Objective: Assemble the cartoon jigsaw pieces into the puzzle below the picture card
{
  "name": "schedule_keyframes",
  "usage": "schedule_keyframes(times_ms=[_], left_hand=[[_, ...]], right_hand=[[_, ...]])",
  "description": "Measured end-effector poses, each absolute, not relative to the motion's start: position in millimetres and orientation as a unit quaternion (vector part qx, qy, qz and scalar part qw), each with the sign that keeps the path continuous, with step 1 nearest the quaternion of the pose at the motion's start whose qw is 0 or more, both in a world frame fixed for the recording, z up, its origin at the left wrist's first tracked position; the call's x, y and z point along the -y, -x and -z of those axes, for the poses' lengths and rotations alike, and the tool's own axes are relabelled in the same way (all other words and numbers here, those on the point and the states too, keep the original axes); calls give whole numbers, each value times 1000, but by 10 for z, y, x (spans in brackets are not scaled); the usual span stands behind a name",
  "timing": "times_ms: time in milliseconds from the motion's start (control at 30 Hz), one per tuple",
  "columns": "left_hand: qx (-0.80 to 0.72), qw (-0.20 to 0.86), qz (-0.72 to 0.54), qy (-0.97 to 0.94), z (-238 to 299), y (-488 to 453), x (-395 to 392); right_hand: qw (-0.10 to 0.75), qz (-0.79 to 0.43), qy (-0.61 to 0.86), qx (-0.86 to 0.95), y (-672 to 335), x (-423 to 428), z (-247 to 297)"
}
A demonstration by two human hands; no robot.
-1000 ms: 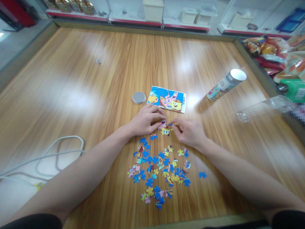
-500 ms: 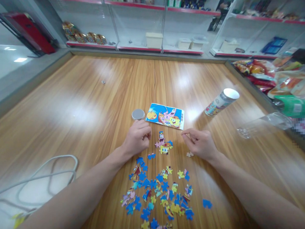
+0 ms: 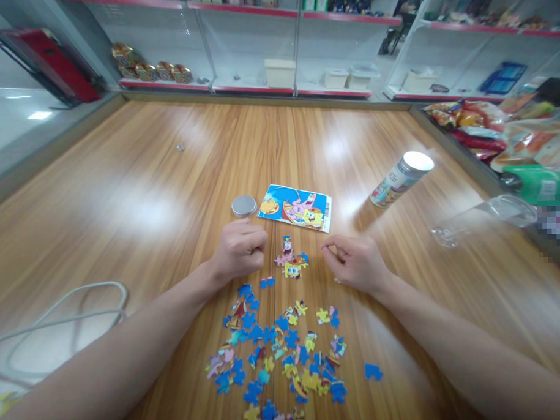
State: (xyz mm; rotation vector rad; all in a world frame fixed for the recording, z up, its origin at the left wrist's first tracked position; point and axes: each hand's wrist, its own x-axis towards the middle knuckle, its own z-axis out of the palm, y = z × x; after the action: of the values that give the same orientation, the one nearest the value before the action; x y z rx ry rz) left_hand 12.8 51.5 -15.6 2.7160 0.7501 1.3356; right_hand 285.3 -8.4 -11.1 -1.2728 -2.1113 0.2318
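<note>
A small joined cluster of puzzle pieces [image 3: 291, 262] lies on the wooden table [image 3: 146, 196] between my two hands. My left hand [image 3: 239, 249] rests just left of it, fingers curled into a loose fist with nothing showing in them. To the right of the cluster my right hand [image 3: 356, 262] has thumb and fingers pinched together; what they hold, if anything, is hidden. Closer to me lies a heap of several loose puzzle pieces [image 3: 280, 351], mostly blue and yellow. The cartoon reference card [image 3: 294, 207] lies flat just beyond the cluster.
A round metal lid [image 3: 244, 205] sits left of the card. A printed tube can [image 3: 401, 178] and a clear plastic tube [image 3: 482, 218] lie at the right. Snack bags [image 3: 483, 129] crowd the right edge. A white cable [image 3: 58, 319] loops at the left. One blue piece [image 3: 372, 371] lies apart.
Both hands have drawn back from the joined cluster, the left to its left, the right to its right, and have curled closed. The camera has tilted up, showing more of the shelves.
</note>
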Motion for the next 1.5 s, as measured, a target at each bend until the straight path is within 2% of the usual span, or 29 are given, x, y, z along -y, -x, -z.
schedule_keyframes(times_ms=[133, 300, 400, 533, 700, 933, 1233, 1500], left_hand=[[-191, 18, -447, -874, 116, -184, -476], [-177, 19, -447, -877, 45, -197, -430], [-193, 18, -429, -882, 34, -187, -444], [-139, 14, -413, -900, 82, -214, -480], [-129, 5, -388, -912, 150, -227, -499], [-171, 26, -345, -922, 199, -212, -479], [-195, 85, -208, -955, 166, -243, -413], [-191, 84, -194, -959, 148, -261, -405]], right_hand=[[318, -48, 433, 842, -2780, 148, 94], [265, 0, 371, 890, -2698, 267, 25], [221, -33, 340, 913, -2645, 368, -31], [155, -95, 347, 920, -2591, 449, -78], [94, -102, 333, 933, -2627, 380, -76], [112, -116, 361, 918, -2685, 324, -57], [58, -141, 441, 884, -2613, 360, -69], [91, -131, 457, 875, -2643, 337, -14]])
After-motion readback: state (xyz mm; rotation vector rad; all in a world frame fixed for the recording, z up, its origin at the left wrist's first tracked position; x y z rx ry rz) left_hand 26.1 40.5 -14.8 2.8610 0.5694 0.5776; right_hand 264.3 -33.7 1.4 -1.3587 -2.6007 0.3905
